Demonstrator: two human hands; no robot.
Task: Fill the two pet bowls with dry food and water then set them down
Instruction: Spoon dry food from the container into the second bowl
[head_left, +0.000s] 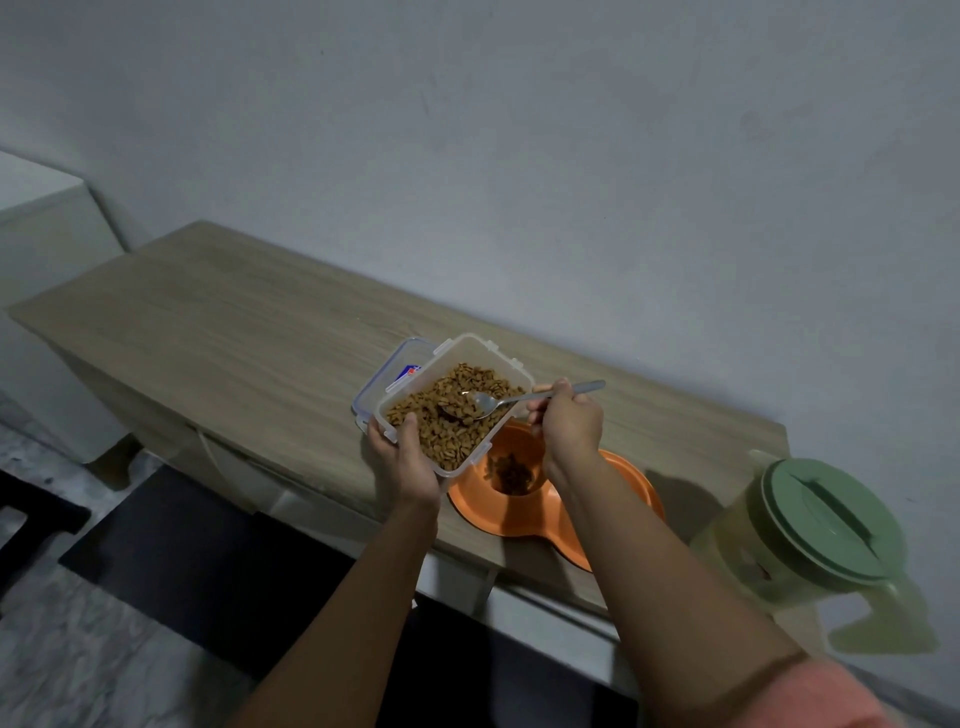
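From the head view I have my left hand (402, 467) gripping the near corner of the clear square plastic container of brown dry kibble (457, 402), holding it tilted above the long pale wood-grain table (218, 322), with its blue-clipped clear lid (387, 379) lying just behind at about ten o'clock from it. My right hand (569, 423) is clenched round the handle of the slim metal spoon (519, 399), whose bowl is dipped into the kibble. Directly under the container, at five o'clock, sits the orange plastic double pet bowl (524, 512); its nearer-to-view well already has a small dark heap of food, and the second well is hidden behind my right forearm, so I cannot tell whether it holds anything. At three o'clock from the bowl stands the translucent jug with a sage-green lid (810, 525), untouched. I judge I am mid-way through the food step: next I need to lift a level spoonful clear of the container rim and tip it over the well without scattering pieces, then turn to the water
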